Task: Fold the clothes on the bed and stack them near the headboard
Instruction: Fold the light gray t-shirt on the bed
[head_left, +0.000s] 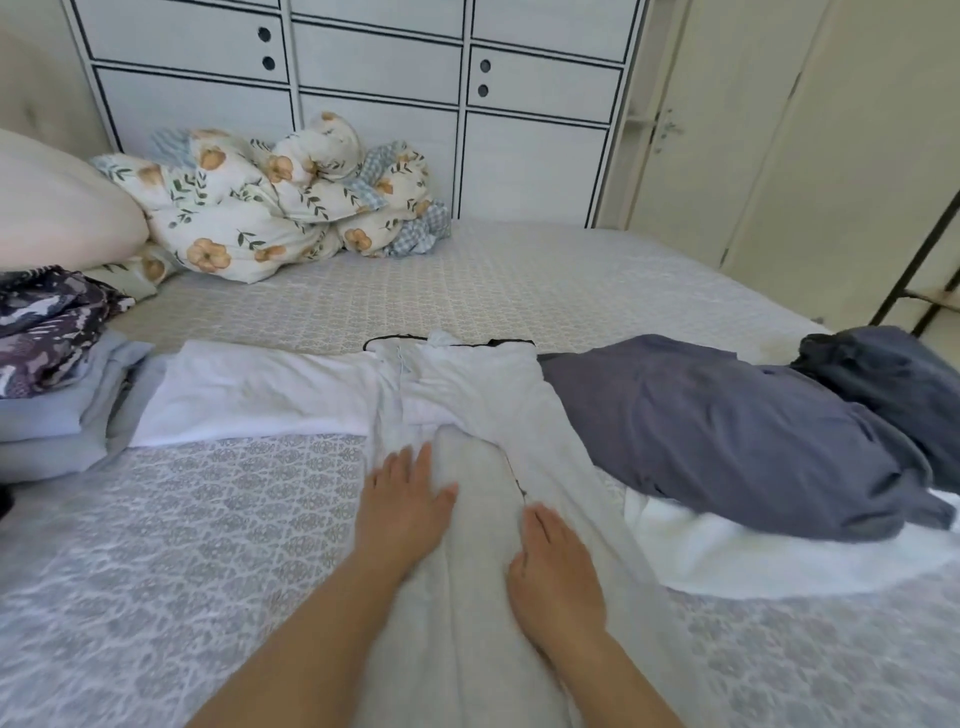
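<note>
At the far left edge of the bed (156, 545) sits a stack of folded clothes (57, 374), a dark patterned piece on top of pale blue ones. Just right of it, a white garment (249, 395) lies spread flat. My left hand (400, 504) rests palm down on the pale garment (467, 519) in front of me, fingers spread, pinching nothing. My right hand (556, 571) lies flat beside it, fingers together. Further right a blue-grey garment (727, 431) lies crumpled. I can read no labels or writing.

Folded stack (57, 410) left of spread garment (415, 395); duvet (270, 208) behind.
</note>
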